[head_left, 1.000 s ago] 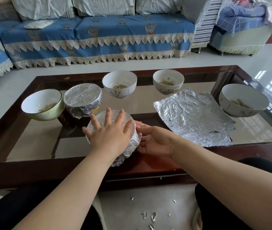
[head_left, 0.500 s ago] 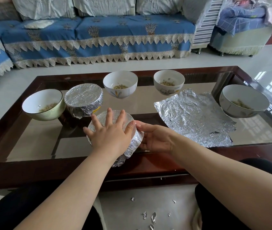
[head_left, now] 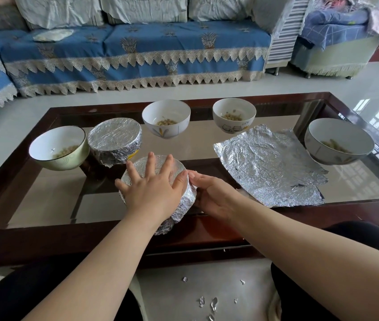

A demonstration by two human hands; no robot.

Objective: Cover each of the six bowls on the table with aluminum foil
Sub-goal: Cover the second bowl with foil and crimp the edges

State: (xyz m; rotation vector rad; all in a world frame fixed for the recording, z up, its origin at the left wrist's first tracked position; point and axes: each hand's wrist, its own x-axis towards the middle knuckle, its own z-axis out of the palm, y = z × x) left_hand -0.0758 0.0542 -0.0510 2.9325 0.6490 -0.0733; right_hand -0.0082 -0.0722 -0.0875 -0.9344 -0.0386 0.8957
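Risking a tear in the thin foil, or a tipped bowl, by pressing too hard. Pressing flat with open left hand on foil-wrapped bowl at table front; right hand, fingers straight, smoothing its side. Sitting open with grain: green bowl, two white bowls behind, one far right. Lying beside: spare foil sheet.

The cartoon-printed bowl bears small lettering, perhaps "life".

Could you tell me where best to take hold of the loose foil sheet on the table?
Probably the near right corner of the foil sheet, reached from the right: it lies flat on the glass table, and that torn, crinkled edge looks easiest to pinch without tearing it.
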